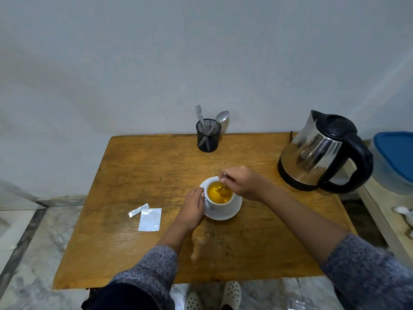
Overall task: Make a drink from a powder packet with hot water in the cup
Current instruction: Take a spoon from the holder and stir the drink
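Note:
A white cup (221,203) full of orange-yellow liquid stands on a white saucer (232,213) in the middle of the wooden table (138,173). My left hand (193,208) holds the cup's left side. My right hand (242,183) pinches a small spoon (223,190) whose bowl sits in the liquid. The opened silver packet (150,219) lies flat to the left of the cup, with its torn-off strip (138,210) beside it. A steel and black electric kettle (321,153) stands at the table's right rear.
A black mesh holder (208,136) with a fork and a spoon stands at the back edge against the wall. A clear container with a blue lid (395,157) sits on a surface to the right. A pale stain (199,242) marks the tabletop in front of the saucer.

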Available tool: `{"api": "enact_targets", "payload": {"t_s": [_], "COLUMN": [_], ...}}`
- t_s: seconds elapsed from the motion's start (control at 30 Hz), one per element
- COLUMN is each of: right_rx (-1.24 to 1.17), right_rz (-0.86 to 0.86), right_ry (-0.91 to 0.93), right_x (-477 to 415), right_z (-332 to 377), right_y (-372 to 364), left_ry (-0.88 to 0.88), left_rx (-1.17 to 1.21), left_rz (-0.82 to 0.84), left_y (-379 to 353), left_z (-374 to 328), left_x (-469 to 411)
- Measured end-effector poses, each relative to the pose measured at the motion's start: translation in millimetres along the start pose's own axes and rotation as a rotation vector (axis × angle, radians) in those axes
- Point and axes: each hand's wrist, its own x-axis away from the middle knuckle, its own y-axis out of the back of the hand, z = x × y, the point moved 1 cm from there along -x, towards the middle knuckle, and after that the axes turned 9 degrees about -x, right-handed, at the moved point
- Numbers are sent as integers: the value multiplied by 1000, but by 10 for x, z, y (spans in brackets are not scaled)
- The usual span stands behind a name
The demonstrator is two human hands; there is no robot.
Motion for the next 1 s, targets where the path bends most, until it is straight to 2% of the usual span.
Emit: {"api": "enact_targets", "payload": {"t_s": [0.1,0.23,0.33,0.43,0.53,0.8,1.0], "right_rx": [-159,-344,-429,-402,-330,8,-1], "right_rz": [-110,-302,-425,-477,-449,-249,-63], "right_ry": [-159,-269,-310,-289,-225,-31,-13], "right_x": [-33,9,39,50,54,87,74], "right_z": [-54,-152,-187,-178,-149,-58,-21], "right_y": [-26,-132,-209,-259,-264,-143,-79], "left_ry": [0,22,24,17,13,15,6], "left_rx": [-5,-16,-21,-11,-7,-13,-9], "left_rz": [-8,-11,-15,-23,-24,-31,-30], "left_y": [-7,-14,-16,-12,-13,-22,-27], "left_z": [-8,-17,-21,-31,-29,-24,-16], "left_x": [6,5,6,5,5,6,-2]}}
